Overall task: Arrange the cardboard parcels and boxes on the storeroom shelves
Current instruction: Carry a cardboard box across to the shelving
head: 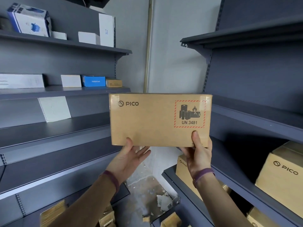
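Observation:
A brown PICO cardboard box [147, 122] with a red-bordered battery label is held up in the aisle between two grey shelf units. My left hand [131, 157] supports its lower left edge, thumb on the front face and fingers spread flat underneath. My right hand [199, 153] grips the lower right corner, thumb on the front and fingers behind. On the right unit, a PICO box [282, 179] stands on a lower shelf, and another PICO box [183, 169] sits near that shelf's front left end, partly hidden by my right hand.
The left shelf unit [68, 91] carries white boxes, a blue box [93, 81] and a small brown box [114, 83]; a white sheet [55, 108] leans below. The right unit's middle shelf [255, 115] shows bare board. Debris lies on the floor [157, 192]. More cartons sit low.

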A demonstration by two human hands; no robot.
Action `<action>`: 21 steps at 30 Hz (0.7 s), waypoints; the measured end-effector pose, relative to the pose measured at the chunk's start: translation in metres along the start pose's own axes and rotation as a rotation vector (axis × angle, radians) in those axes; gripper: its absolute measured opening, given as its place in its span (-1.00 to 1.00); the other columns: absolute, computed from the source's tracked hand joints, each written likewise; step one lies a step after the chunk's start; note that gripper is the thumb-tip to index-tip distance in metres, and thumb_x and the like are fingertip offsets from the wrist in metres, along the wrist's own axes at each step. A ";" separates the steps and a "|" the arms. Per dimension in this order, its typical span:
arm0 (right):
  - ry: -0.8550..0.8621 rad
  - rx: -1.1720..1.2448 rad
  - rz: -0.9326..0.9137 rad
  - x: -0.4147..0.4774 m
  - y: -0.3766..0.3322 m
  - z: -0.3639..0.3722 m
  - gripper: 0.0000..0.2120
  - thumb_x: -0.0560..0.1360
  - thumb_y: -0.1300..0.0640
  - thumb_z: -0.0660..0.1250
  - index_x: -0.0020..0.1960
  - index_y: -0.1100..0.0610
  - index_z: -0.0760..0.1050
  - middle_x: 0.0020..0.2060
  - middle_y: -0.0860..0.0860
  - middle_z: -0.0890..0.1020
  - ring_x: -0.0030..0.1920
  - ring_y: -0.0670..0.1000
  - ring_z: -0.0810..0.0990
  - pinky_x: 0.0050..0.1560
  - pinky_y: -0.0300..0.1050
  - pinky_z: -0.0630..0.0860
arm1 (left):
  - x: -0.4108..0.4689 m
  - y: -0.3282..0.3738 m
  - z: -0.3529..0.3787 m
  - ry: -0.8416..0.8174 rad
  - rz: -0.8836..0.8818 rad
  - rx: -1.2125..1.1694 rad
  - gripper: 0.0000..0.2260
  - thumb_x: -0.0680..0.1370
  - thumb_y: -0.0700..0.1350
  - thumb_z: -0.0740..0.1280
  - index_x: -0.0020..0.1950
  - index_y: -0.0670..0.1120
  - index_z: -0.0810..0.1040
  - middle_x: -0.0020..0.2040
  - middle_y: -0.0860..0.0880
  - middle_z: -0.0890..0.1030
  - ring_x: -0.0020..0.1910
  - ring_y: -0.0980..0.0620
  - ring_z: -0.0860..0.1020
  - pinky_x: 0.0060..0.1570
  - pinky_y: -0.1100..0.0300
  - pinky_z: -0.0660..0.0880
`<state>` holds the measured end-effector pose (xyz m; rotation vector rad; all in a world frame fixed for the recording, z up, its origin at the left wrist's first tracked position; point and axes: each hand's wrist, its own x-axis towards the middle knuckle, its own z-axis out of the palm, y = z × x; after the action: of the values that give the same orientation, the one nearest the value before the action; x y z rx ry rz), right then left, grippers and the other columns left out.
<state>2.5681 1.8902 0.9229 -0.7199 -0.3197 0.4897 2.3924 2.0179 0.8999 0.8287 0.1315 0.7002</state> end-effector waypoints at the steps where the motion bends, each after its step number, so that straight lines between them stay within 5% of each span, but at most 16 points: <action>1: -0.004 0.009 0.006 -0.002 0.003 0.002 -0.48 0.48 0.16 0.45 0.39 0.03 0.38 0.11 0.05 0.69 0.06 0.05 0.70 0.00 0.16 0.66 | 0.003 -0.001 0.005 0.002 0.004 -0.026 0.02 0.13 0.23 0.67 0.51 0.00 0.37 0.44 -0.13 0.50 0.38 -0.21 0.50 0.31 -0.15 0.50; 4: -0.036 0.040 0.015 -0.008 0.010 0.007 -0.53 0.49 0.23 0.43 0.35 0.04 0.39 -0.02 -0.02 0.72 -0.01 0.01 0.72 -0.04 0.14 0.67 | 0.014 -0.003 0.020 0.136 0.108 -0.163 0.00 0.11 0.12 0.72 0.48 -0.03 0.41 0.35 -0.15 0.58 0.30 -0.20 0.57 0.21 -0.28 0.53; 9: -0.082 0.042 0.047 -0.015 0.017 0.007 -0.48 0.37 0.21 0.47 0.27 0.07 0.39 0.11 0.07 0.67 0.17 0.13 0.65 -0.01 0.11 0.67 | 0.020 0.003 0.021 0.283 0.176 -0.282 0.08 0.01 -0.02 0.76 0.48 -0.02 0.41 0.29 -0.13 0.62 0.20 -0.16 0.63 -0.08 -0.12 0.64; 13: -0.336 0.011 0.157 -0.013 0.013 -0.016 -0.19 0.35 -0.21 0.53 0.49 0.00 0.32 0.38 0.12 0.51 0.36 0.25 0.50 0.21 0.18 0.57 | 0.014 0.018 0.014 0.293 0.217 -0.229 -0.42 0.41 -0.01 0.49 0.41 -0.02 0.48 0.22 -0.08 0.67 0.14 -0.08 0.67 -0.07 -0.04 0.67; 17: -0.264 0.016 0.316 -0.003 0.007 -0.021 0.12 0.18 -0.37 0.56 0.58 -0.03 0.16 0.42 0.15 0.47 0.34 0.29 0.51 0.23 0.27 0.53 | 0.007 0.026 0.008 0.289 0.213 -0.158 -0.69 0.53 0.06 0.35 0.25 0.03 0.57 0.08 -0.04 0.72 0.01 0.00 0.71 -0.07 0.03 0.68; 21: -0.238 -0.054 0.279 0.006 -0.004 -0.023 -0.13 0.37 -0.49 0.21 0.50 0.04 0.34 0.38 0.13 0.52 0.38 0.23 0.49 0.33 0.35 0.42 | -0.001 0.023 0.009 0.325 0.142 -0.092 -0.63 0.46 0.14 0.37 0.21 0.02 0.58 0.04 -0.06 0.73 0.01 -0.02 0.68 -0.14 0.10 0.68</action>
<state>2.5844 1.8783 0.9104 -0.7646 -0.4591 0.8369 2.3833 2.0228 0.9218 0.6356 0.3323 0.9657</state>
